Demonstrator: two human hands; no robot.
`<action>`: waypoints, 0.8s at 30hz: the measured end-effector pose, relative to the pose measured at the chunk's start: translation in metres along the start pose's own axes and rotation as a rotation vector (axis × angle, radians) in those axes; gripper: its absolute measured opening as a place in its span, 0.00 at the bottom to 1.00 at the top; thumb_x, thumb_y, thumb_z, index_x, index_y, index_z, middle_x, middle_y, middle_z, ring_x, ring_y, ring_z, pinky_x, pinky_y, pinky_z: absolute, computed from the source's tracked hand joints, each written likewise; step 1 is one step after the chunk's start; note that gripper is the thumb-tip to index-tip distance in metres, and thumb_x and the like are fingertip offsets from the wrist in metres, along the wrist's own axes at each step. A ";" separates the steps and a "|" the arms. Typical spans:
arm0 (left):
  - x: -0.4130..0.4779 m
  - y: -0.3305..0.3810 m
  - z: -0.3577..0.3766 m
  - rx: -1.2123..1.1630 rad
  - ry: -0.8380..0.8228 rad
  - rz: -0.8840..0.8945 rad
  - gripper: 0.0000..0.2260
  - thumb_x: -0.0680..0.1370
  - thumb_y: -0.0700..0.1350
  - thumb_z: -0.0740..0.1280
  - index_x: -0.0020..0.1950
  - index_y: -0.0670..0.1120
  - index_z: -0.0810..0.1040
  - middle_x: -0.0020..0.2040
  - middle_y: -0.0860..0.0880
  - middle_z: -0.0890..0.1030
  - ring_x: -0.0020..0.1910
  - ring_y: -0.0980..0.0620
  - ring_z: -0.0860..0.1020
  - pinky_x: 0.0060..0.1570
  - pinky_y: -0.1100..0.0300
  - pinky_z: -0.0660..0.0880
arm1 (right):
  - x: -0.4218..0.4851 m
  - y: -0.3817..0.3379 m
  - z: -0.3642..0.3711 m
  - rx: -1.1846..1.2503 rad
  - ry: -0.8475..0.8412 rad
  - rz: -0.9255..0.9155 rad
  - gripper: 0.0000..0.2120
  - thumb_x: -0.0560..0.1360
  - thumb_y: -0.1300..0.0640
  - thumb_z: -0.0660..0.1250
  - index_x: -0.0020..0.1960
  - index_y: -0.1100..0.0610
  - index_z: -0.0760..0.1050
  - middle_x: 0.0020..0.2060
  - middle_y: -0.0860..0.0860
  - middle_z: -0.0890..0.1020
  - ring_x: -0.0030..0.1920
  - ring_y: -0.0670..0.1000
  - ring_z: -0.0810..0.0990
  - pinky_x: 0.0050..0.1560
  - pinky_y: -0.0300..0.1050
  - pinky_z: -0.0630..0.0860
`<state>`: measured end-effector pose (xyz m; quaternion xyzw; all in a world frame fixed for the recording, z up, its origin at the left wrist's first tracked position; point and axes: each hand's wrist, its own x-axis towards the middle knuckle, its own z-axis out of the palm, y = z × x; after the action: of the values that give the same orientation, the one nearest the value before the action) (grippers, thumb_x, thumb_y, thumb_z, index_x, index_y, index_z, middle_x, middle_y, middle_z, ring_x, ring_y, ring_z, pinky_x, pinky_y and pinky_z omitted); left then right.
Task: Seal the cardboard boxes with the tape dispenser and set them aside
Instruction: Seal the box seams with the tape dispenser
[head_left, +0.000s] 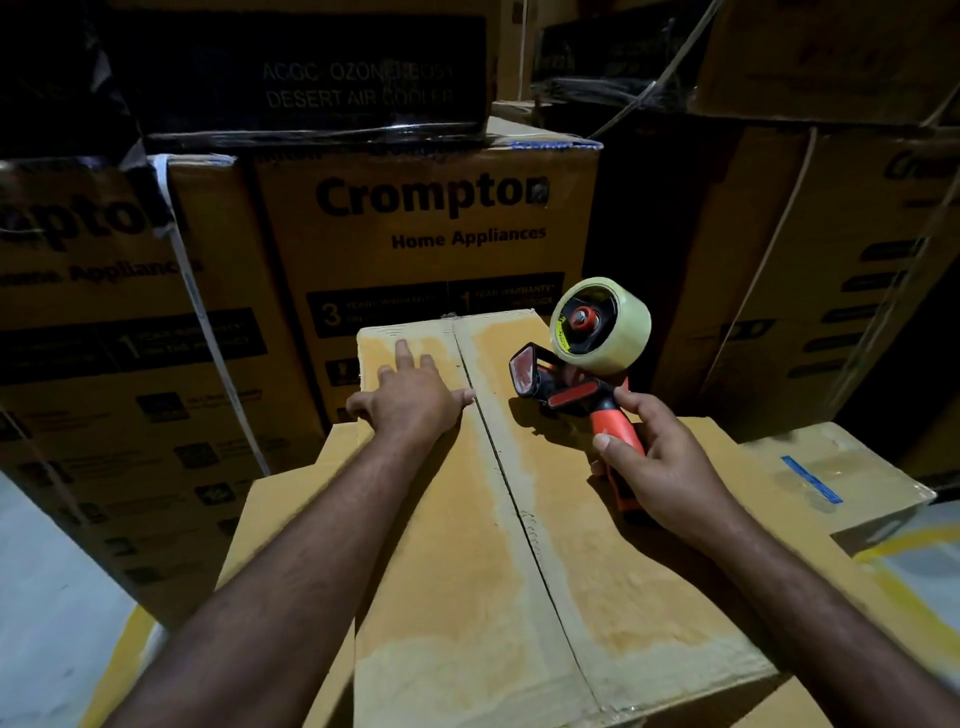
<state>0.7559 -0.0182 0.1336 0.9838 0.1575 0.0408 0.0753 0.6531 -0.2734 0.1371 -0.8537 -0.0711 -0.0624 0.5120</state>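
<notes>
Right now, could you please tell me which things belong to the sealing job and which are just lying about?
Job: cardboard box, tape dispenser, left hand pressing the flap, right hand gripping the handle.
Lying about: stacked Crompton cartons, air cooler carton.

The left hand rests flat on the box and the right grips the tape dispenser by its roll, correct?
No. The head view shows the right hand gripping the tape dispenser by its orange handle, not its roll; the left hand is flat on the box.
</notes>
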 end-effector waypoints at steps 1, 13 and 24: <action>-0.001 -0.002 -0.002 -0.048 0.025 -0.016 0.40 0.77 0.73 0.57 0.82 0.52 0.57 0.84 0.45 0.46 0.76 0.38 0.63 0.63 0.31 0.67 | -0.001 0.001 -0.001 0.004 0.005 0.002 0.28 0.80 0.54 0.67 0.76 0.45 0.61 0.54 0.45 0.76 0.49 0.50 0.84 0.53 0.52 0.82; -0.082 -0.081 -0.022 -0.820 -0.057 -0.089 0.33 0.79 0.59 0.68 0.80 0.50 0.63 0.78 0.45 0.66 0.73 0.42 0.70 0.66 0.44 0.71 | -0.003 -0.001 -0.003 0.057 0.012 0.037 0.28 0.80 0.55 0.67 0.77 0.48 0.61 0.57 0.50 0.77 0.47 0.51 0.84 0.44 0.42 0.81; -0.070 -0.088 -0.029 -0.494 -0.172 0.167 0.34 0.75 0.55 0.75 0.79 0.53 0.67 0.77 0.48 0.69 0.74 0.46 0.69 0.67 0.51 0.70 | -0.028 -0.029 0.017 -0.036 -0.086 -0.004 0.29 0.80 0.52 0.68 0.78 0.46 0.61 0.65 0.49 0.74 0.55 0.52 0.81 0.57 0.56 0.80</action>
<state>0.6601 0.0467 0.1443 0.9451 0.0540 0.0003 0.3223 0.6207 -0.2460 0.1493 -0.8644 -0.0939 -0.0279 0.4931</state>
